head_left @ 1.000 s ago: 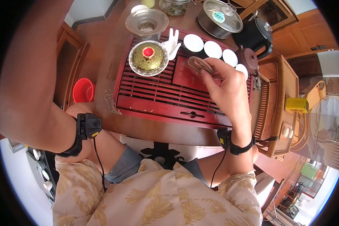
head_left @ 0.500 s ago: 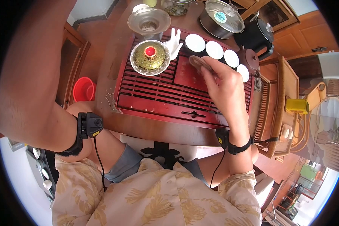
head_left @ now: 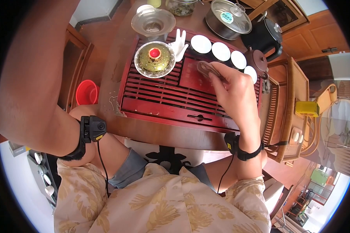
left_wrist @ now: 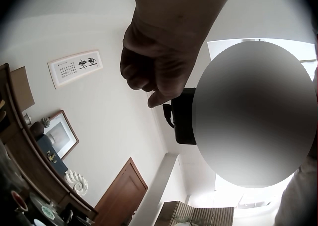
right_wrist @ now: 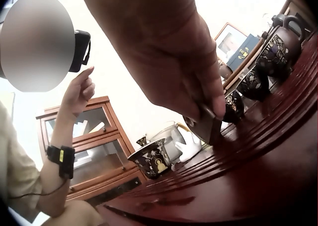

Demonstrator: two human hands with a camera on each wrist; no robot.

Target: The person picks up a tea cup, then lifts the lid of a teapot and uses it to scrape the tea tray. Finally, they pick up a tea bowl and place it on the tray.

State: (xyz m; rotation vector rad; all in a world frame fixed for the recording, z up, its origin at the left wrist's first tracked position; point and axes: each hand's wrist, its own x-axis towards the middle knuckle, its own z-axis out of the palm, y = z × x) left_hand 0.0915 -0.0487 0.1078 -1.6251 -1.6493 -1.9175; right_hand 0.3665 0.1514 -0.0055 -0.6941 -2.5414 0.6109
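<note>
My right hand point(head_left: 237, 83) pinches a flat brown piece point(head_left: 203, 68) with a rounded, rimmed end, much like a coaster, between thumb and fingers. It is held low above the red panel of the slatted tea tray point(head_left: 155, 107). In the right wrist view the brown piece point(right_wrist: 206, 127) shows its edge, and the fingers cover part of it. White-lined cups point(head_left: 201, 44) stand in a row just beyond the hand. My left hand point(left_wrist: 154, 69) is raised beside the head, outside the head view, its fingers mostly curled and nothing seen in them, near the black head-worn device point(left_wrist: 185, 119).
A lidded gaiwan point(head_left: 154, 62) sits on the tray's left side, next to a white hand-shaped figure point(head_left: 178, 46). Behind are a glass strainer bowl point(head_left: 153, 24), a lidded pot point(head_left: 227, 23) and a black kettle point(head_left: 262, 35). A brown teapot point(head_left: 256, 59) stands at the right corner.
The right hand has tilted and turned the brown piece slightly while staying over the same part of the tray. The left arm has hardly moved.
</note>
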